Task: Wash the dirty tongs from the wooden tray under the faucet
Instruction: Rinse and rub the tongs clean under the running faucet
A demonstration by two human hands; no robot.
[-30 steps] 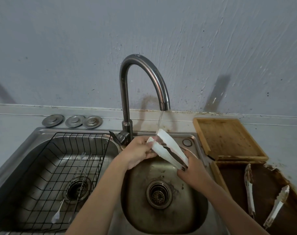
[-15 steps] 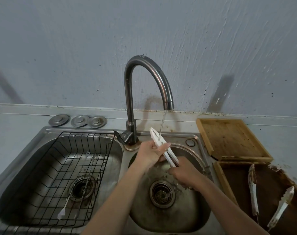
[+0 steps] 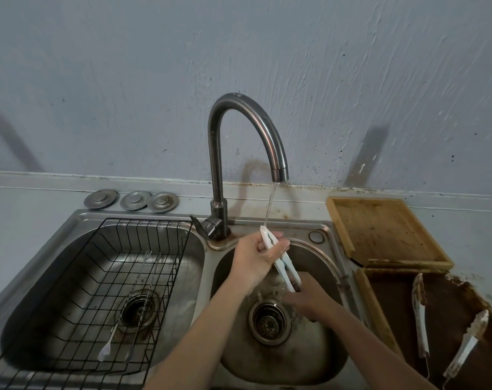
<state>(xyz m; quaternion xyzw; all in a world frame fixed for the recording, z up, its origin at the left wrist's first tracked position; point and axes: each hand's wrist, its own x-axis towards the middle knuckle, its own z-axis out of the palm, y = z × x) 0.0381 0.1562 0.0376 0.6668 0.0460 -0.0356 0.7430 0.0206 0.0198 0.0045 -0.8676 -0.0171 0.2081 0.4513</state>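
Pinching wet white tongs point(image 3: 278, 261) near hinge, my left hand point(image 3: 253, 258); right hand point(image 3: 306, 301) gripping tips. Light, springy, slippery.

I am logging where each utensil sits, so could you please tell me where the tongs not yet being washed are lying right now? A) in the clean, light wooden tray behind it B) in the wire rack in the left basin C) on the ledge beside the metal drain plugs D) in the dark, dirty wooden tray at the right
D: two soiled tongs lie in the dark wooden tray at the right, while the light wooden tray behind it holds nothing.
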